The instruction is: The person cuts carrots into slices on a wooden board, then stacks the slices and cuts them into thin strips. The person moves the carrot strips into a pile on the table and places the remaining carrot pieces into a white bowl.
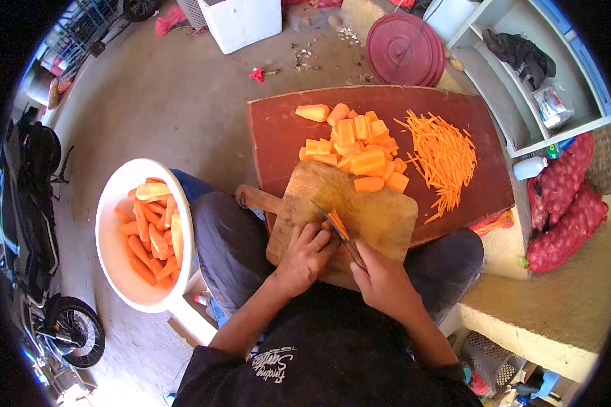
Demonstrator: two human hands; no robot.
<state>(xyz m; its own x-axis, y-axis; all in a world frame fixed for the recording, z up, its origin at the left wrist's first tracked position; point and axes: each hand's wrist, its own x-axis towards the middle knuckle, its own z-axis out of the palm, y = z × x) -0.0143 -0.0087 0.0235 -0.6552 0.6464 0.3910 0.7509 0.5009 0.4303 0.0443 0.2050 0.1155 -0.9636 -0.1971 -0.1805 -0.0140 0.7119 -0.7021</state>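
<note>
My right hand (381, 279) is wrapped round the handle of a knife (343, 234), whose blade points up and left over a wooden cutting board (380, 220). Thin orange carrot strips (335, 219) lie against the blade. Beside it, my left hand (305, 254) rests on the board with its fingers bent and pressed down; what is under them is hidden. Peeled carrot chunks (366, 161) are heaped just beyond the board on a dark red table (278, 122). To their right is a pile of carrot shreds (441, 156).
A white tub (108, 258) of peeled carrots (153, 234) stands at the left. Red net sacks (567, 230) and a shelf unit (523, 136) are at the right. Farther back are a round red lid (404, 51) and a white box (244, 24). A motorcycle (75, 332) stands far left.
</note>
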